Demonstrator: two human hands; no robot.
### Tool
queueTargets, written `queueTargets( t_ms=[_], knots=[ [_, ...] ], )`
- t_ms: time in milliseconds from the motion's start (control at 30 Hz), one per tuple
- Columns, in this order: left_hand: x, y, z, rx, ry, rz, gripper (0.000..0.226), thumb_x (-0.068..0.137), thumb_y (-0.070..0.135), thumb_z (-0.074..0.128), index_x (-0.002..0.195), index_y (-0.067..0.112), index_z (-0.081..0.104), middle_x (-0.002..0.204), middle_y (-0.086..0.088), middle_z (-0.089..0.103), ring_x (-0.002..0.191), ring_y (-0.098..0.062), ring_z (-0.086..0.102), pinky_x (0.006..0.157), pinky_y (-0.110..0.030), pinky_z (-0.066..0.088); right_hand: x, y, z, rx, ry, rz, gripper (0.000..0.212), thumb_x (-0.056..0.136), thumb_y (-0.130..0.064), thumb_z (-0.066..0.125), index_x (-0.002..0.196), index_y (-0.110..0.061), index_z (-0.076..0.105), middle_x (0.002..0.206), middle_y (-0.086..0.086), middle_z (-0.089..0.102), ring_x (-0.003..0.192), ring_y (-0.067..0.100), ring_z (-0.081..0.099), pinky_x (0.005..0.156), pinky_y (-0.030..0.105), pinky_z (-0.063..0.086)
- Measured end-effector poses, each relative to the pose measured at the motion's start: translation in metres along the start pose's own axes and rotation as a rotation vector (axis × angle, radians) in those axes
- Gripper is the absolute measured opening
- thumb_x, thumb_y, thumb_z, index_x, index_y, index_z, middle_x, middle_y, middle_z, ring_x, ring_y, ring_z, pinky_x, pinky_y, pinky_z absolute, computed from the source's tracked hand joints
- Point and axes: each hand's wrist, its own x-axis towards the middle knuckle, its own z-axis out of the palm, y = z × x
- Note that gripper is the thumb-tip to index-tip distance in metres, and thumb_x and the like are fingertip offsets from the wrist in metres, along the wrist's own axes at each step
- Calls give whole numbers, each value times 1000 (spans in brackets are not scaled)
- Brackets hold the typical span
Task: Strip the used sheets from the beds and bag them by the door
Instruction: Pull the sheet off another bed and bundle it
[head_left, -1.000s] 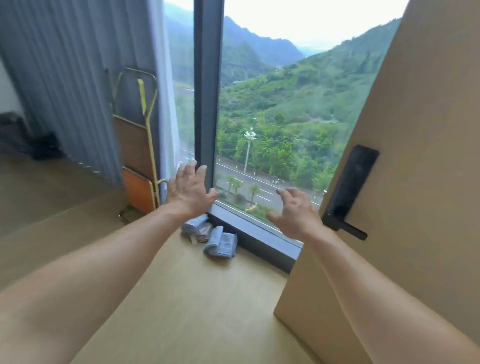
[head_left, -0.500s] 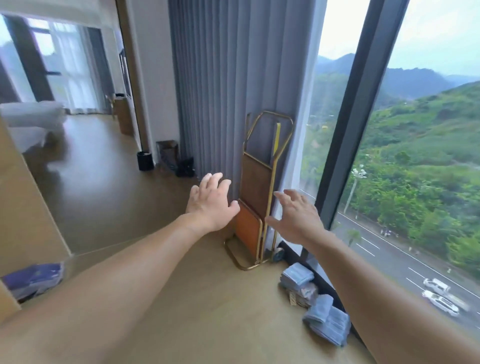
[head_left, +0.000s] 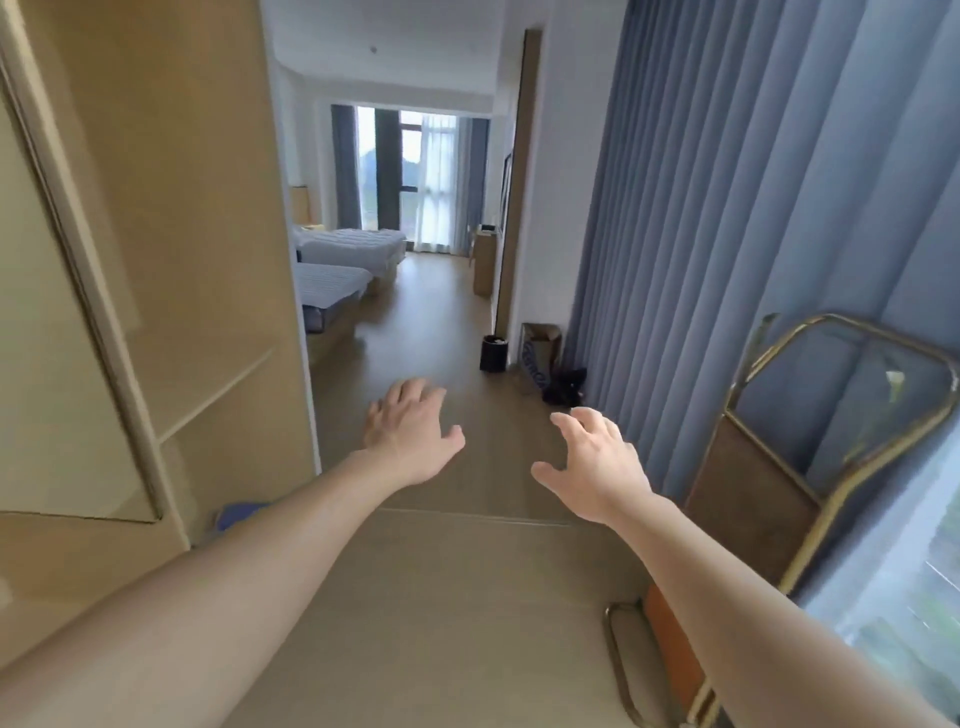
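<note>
Two beds with white sheets stand far down the room on the left: the nearer bed (head_left: 332, 283) and the farther bed (head_left: 353, 244). My left hand (head_left: 410, 436) and my right hand (head_left: 592, 467) are stretched out in front of me over the floor, fingers spread and relaxed, holding nothing. Both hands are far from the beds. A blue bundle (head_left: 241, 514) lies on the floor at the foot of the left wooden wall, partly hidden by my left arm.
A wooden panel wall (head_left: 182, 234) lines the left. Blue-grey curtains (head_left: 727, 208) hang on the right, with a folded gold luggage cart (head_left: 769, 499) leaning against them. A black bin (head_left: 492, 353), a paper bag (head_left: 540, 353) and a dark object (head_left: 566, 387) stand by the curtain's far end.
My view has swung left, from the window and door, past the curtain and cart, to the passage towards the beds. Both hands stay raised and empty.
</note>
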Motion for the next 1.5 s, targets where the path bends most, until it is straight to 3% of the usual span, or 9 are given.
queueTargets(
  t_ms=[133,333,700,1067,1233,1500],
  knots=[
    [76,-51,21,26,30,-56,59,94,49,45,146,21,38,156,-2,29,145,-21,20,112,-39,24,107,-28,37,31,-3,-107,72,90,-52,56,152,-26,30,157,0,24,145,23,19,110,46,30],
    [216,-110,55,15,-18,-57,57,95,49,43,143,18,42,153,-4,31,144,-23,21,110,-41,25,259,-47,78,38,-30,-111,72,89,-55,56,151,-29,30,157,-1,25,146,23,18,111,47,29],
    [470,-145,127,-24,11,16,57,93,50,43,143,22,43,151,0,35,142,-20,22,107,-41,25,509,-21,129,24,3,-52,74,88,-60,57,151,-32,30,158,-1,26,147,25,19,114,52,27],
    [707,-197,167,65,45,-139,59,95,49,43,148,22,35,157,0,28,147,-20,16,114,-44,20,788,-20,179,118,-43,-211,72,90,-57,54,152,-28,31,160,0,22,147,23,16,114,44,25],
    [800,-244,190,57,29,-199,60,96,50,42,148,22,35,158,-1,27,149,-21,13,116,-47,17,896,-40,215,119,-113,-285,70,89,-58,55,151,-28,36,160,-1,21,148,21,13,115,46,23],
    [981,-338,231,110,45,-167,61,95,52,41,147,22,37,157,-3,28,147,-24,15,115,-48,20,1085,-75,271,86,-108,-252,70,89,-58,54,150,-30,36,160,-3,19,148,21,12,114,48,24]
  ],
)
